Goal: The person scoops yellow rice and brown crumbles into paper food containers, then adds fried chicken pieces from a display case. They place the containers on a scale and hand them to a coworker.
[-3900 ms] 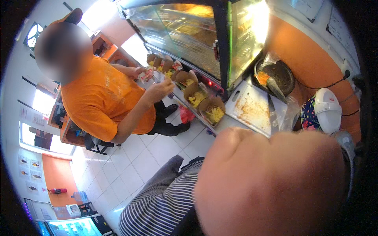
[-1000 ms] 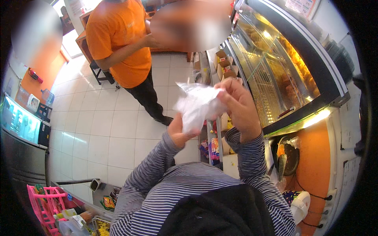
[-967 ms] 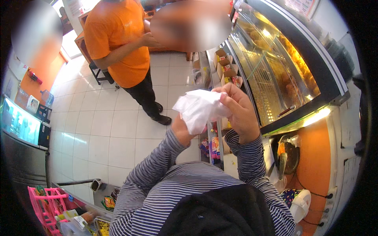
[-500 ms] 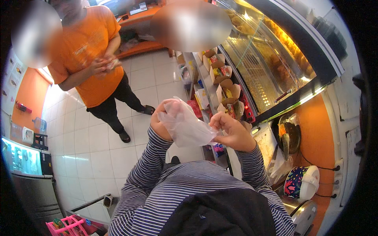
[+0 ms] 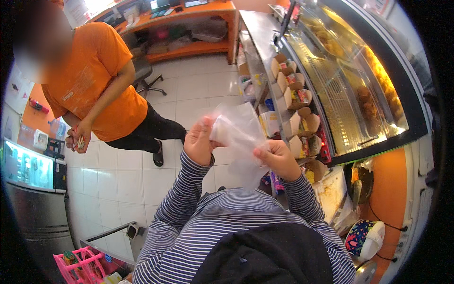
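In front of my chest I hold a thin, translucent piece of plastic (image 5: 238, 128); whether it is a bag or a disposable glove I cannot tell. My left hand (image 5: 200, 143) pinches its left side between thumb and fingers. On the other side, my right hand (image 5: 280, 160) is closed on the gathered plastic, fingertips pressed together. The plastic stretches between both hands, and a loose part hangs below my right fingers. Both forearms are in striped sleeves.
Open cardboard boxes (image 5: 297, 98) with packets line the counter at right, beside a lit glass display case (image 5: 340, 78) of fried food. A person in an orange shirt (image 5: 90, 71) stands at left. A pink basket (image 5: 78, 265) is at lower left; a floral-patterned appliance (image 5: 363, 240) at lower right.
My left fingers, covered by the plastic before, now show at its edge, and the plastic is drawn out between my hands. The view has shifted. The other person has turned and lowered their hands.
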`<action>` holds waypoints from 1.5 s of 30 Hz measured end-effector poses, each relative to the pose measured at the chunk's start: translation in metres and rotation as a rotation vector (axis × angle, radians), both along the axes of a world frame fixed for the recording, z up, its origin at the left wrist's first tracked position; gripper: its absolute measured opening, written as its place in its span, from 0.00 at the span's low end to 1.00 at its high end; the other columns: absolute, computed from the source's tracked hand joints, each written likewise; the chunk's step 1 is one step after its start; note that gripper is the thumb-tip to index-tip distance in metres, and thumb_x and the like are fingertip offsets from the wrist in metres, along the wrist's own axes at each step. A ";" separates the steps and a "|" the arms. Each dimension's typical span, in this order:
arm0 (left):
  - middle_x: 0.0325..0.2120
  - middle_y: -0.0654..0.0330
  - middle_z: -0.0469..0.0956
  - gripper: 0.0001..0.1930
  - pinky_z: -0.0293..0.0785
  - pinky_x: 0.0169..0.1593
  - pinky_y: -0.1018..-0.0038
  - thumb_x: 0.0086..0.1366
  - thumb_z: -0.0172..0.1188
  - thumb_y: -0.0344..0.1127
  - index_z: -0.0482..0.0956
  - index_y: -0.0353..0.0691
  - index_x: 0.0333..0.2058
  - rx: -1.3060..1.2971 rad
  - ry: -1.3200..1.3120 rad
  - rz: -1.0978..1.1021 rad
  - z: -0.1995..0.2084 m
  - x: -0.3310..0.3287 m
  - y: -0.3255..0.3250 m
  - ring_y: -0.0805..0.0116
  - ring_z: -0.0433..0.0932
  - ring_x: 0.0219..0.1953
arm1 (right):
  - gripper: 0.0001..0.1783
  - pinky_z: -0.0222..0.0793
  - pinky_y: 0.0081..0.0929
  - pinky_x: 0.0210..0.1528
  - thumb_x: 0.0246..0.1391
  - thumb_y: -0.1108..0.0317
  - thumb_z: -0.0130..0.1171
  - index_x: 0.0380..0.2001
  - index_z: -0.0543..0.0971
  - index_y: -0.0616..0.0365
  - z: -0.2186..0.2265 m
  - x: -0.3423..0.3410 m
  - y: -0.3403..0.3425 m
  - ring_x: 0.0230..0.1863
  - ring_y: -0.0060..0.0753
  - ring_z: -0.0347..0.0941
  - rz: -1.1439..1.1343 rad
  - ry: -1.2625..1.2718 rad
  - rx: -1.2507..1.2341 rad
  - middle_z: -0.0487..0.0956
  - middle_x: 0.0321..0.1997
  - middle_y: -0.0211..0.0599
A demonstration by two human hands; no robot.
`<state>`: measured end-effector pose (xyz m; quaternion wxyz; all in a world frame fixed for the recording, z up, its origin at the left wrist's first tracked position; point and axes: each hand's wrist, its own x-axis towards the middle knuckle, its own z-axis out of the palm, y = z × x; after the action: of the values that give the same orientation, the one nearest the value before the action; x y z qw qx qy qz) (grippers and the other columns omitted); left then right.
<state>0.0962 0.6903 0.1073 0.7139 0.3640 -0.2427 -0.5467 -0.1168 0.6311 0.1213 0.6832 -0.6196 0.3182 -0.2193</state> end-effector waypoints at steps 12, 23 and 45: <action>0.31 0.59 0.78 0.14 0.74 0.36 0.80 0.64 0.57 0.37 0.76 0.31 0.41 0.025 -0.308 0.261 -0.020 0.065 -0.058 0.74 0.76 0.31 | 0.13 0.56 0.13 0.23 0.51 0.64 0.64 0.20 0.76 0.59 -0.031 0.107 -0.054 0.21 0.09 0.61 -0.159 -0.126 0.019 0.70 0.18 0.20; 0.31 0.56 0.79 0.09 0.75 0.32 0.80 0.62 0.56 0.31 0.75 0.29 0.37 0.013 -0.368 0.038 -0.023 0.170 -0.269 0.75 0.76 0.27 | 0.22 0.60 0.27 0.23 0.42 0.53 0.69 0.15 0.73 0.59 -0.055 0.123 -0.278 0.20 0.30 0.65 0.237 0.334 -0.611 0.69 0.16 0.34; 0.19 0.62 0.74 0.21 0.70 0.26 0.79 0.49 0.71 0.41 0.74 0.37 0.37 -0.335 -1.567 -0.077 -0.038 0.122 -0.588 0.73 0.72 0.19 | 0.15 0.60 0.24 0.23 0.45 0.63 0.67 0.19 0.71 0.59 -0.080 0.137 -0.523 0.20 0.21 0.64 -0.506 0.159 -0.264 0.69 0.15 0.27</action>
<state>0.2183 0.1027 0.0692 0.3618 0.5213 -0.7646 -0.1125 0.0199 0.1077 0.0409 0.4931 -0.6193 0.4839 -0.3731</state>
